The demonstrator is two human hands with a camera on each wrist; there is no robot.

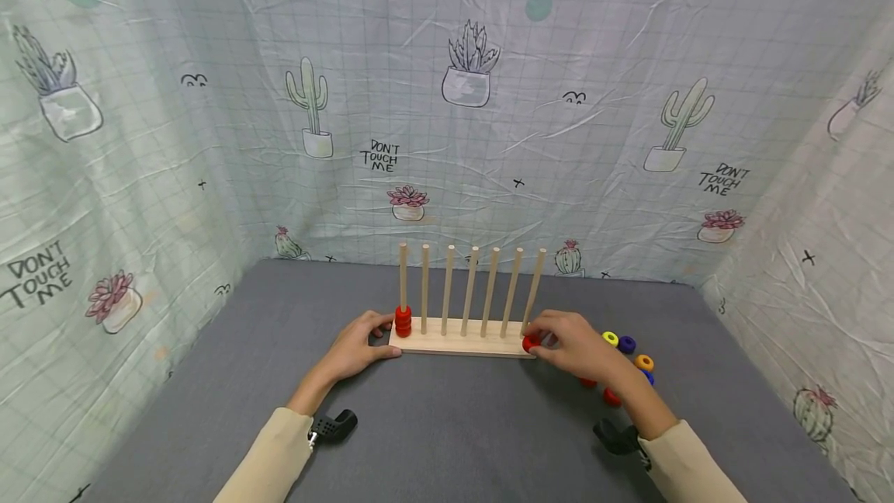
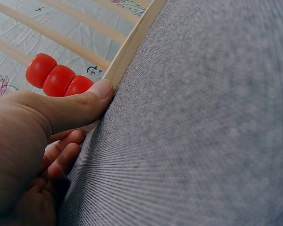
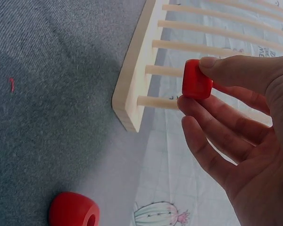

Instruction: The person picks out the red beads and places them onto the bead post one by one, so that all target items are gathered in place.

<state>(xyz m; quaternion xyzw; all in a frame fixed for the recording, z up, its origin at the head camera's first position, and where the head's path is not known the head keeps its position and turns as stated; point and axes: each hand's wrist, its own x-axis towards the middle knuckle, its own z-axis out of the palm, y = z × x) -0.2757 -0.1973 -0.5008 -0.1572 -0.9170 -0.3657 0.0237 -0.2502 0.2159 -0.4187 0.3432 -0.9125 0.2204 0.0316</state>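
A wooden peg board [image 1: 461, 345] with several upright pegs stands on the grey table. At its left end my left hand [image 1: 358, 348] grips the base, the thumb [image 2: 87, 103] along the front edge and fingers behind. Red beads [image 1: 403, 322] are stacked on the leftmost peg, right beside that hand. My right hand [image 1: 578, 344] is at the board's right end, pinching a red bead [image 3: 197, 80] between thumb and fingertips. In the right wrist view the bead is in front of the pegs, off any peg, and overlaps the ones nearest the right end.
Loose beads lie on the table to the right, partly behind my right forearm: a yellow one [image 1: 611, 339], a dark blue one [image 1: 627, 345], an orange one [image 1: 644, 363] and red ones [image 1: 612, 397]. A patterned cloth [image 1: 461, 177] hangs behind the table.
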